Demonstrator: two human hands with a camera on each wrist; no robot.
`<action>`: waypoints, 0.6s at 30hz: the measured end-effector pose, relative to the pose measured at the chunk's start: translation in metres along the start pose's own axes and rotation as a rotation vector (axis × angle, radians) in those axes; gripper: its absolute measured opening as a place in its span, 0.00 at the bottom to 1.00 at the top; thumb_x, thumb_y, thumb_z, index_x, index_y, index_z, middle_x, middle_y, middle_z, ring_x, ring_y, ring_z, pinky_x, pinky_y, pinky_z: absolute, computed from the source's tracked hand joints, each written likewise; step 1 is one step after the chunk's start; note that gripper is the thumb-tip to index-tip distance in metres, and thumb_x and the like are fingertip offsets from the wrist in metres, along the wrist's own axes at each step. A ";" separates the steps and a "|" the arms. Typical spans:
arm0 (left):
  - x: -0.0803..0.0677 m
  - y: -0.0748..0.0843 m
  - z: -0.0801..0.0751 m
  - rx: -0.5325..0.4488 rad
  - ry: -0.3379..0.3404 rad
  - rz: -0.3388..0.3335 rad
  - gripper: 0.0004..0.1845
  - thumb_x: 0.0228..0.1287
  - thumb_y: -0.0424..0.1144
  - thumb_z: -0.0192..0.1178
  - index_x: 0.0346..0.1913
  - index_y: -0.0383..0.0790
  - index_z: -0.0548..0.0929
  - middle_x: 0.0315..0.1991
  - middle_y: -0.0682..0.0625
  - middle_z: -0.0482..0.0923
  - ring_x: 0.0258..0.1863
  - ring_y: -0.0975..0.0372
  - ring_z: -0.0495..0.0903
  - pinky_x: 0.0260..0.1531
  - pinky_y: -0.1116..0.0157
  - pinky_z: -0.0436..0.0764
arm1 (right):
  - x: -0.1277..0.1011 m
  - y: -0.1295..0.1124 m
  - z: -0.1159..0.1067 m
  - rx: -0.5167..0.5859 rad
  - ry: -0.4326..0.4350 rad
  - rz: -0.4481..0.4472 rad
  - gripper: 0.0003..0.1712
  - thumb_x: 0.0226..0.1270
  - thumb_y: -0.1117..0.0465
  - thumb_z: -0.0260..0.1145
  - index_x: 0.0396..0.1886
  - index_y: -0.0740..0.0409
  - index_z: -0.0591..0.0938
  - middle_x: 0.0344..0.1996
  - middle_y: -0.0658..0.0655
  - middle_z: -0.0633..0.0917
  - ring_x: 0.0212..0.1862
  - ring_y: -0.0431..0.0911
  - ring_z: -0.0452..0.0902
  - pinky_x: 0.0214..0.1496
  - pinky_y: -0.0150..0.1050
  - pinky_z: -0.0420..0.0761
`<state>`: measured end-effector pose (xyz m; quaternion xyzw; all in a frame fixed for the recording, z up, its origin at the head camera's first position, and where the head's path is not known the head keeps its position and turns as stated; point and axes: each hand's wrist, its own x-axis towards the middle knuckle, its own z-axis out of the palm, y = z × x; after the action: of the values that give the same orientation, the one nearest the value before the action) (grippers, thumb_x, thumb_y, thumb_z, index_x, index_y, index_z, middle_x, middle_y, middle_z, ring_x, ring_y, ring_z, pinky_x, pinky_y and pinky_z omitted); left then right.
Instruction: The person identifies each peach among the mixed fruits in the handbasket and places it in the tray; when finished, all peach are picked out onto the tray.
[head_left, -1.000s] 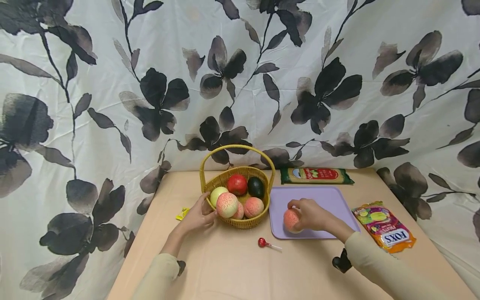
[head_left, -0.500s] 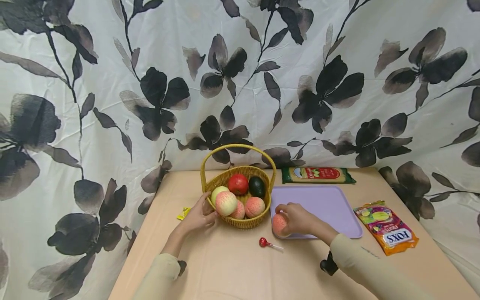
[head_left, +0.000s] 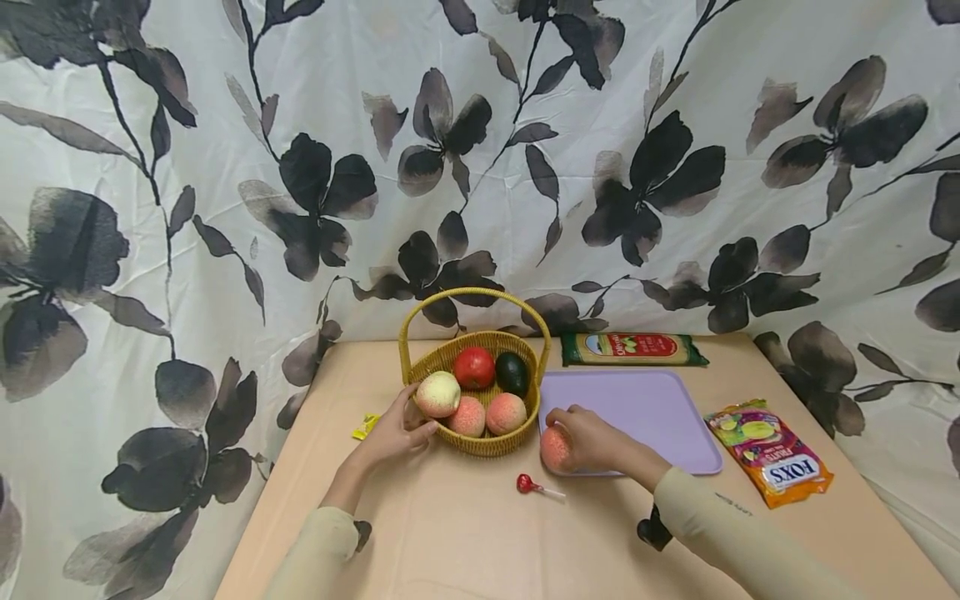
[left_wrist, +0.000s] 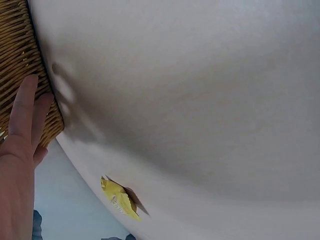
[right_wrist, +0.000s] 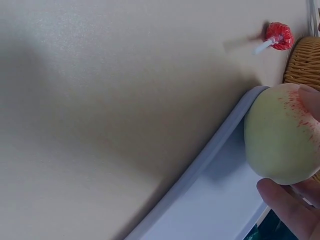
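Observation:
A yellow wicker basket with a hoop handle holds a red apple, a dark avocado and several peaches. A pale peach lies at its left rim. My left hand rests against the basket's left wall with its fingers straight. My right hand grips a pink-and-green peach over the near left corner of the lilac tray. In the right wrist view that peach hangs just above the tray's rim.
A red lollipop lies on the tan table in front of the basket. A yellow wrapper sits left of my left hand. A green packet lies behind the tray and a sweets bag to its right. A floral cloth hangs behind.
My right hand has carried the peach leftward to the tray's near left corner. The pale peach in the basket has shifted up to the left rim. My left hand stays on the basket.

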<state>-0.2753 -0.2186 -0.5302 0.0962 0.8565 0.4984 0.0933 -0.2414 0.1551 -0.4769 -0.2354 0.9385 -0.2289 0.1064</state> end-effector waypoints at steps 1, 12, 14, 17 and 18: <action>0.000 0.000 0.000 -0.003 -0.001 -0.003 0.52 0.68 0.46 0.71 0.83 0.40 0.49 0.81 0.30 0.52 0.76 0.37 0.66 0.71 0.41 0.70 | 0.000 0.000 0.001 -0.004 0.001 -0.003 0.36 0.46 0.63 0.83 0.57 0.63 0.81 0.48 0.61 0.84 0.49 0.53 0.80 0.51 0.54 0.83; -0.002 0.001 0.000 -0.011 -0.003 -0.018 0.51 0.68 0.46 0.71 0.83 0.43 0.49 0.81 0.30 0.52 0.71 0.37 0.72 0.64 0.47 0.79 | -0.003 0.000 -0.004 -0.036 -0.006 -0.003 0.40 0.45 0.61 0.85 0.61 0.61 0.79 0.52 0.65 0.82 0.52 0.55 0.80 0.54 0.56 0.83; -0.002 0.002 0.000 -0.032 -0.008 -0.025 0.51 0.68 0.45 0.71 0.83 0.44 0.49 0.81 0.30 0.51 0.71 0.37 0.73 0.59 0.51 0.83 | -0.003 -0.002 -0.008 -0.022 -0.019 0.024 0.42 0.44 0.62 0.86 0.62 0.59 0.79 0.54 0.66 0.81 0.52 0.56 0.79 0.55 0.57 0.83; -0.001 0.002 0.000 -0.060 -0.015 -0.029 0.51 0.68 0.44 0.71 0.83 0.44 0.49 0.81 0.29 0.51 0.70 0.36 0.73 0.54 0.56 0.86 | -0.003 -0.005 -0.016 -0.004 -0.032 0.048 0.43 0.43 0.64 0.86 0.63 0.58 0.79 0.56 0.68 0.80 0.53 0.56 0.78 0.55 0.58 0.83; -0.001 0.003 -0.001 -0.066 -0.016 -0.030 0.51 0.68 0.44 0.71 0.83 0.44 0.49 0.81 0.29 0.50 0.70 0.36 0.73 0.53 0.57 0.86 | -0.003 -0.006 -0.018 -0.004 -0.033 0.050 0.43 0.43 0.65 0.86 0.63 0.58 0.79 0.56 0.67 0.80 0.53 0.56 0.78 0.55 0.58 0.83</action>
<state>-0.2740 -0.2181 -0.5275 0.0843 0.8401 0.5243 0.1107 -0.2423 0.1583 -0.4575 -0.2160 0.9427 -0.2203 0.1269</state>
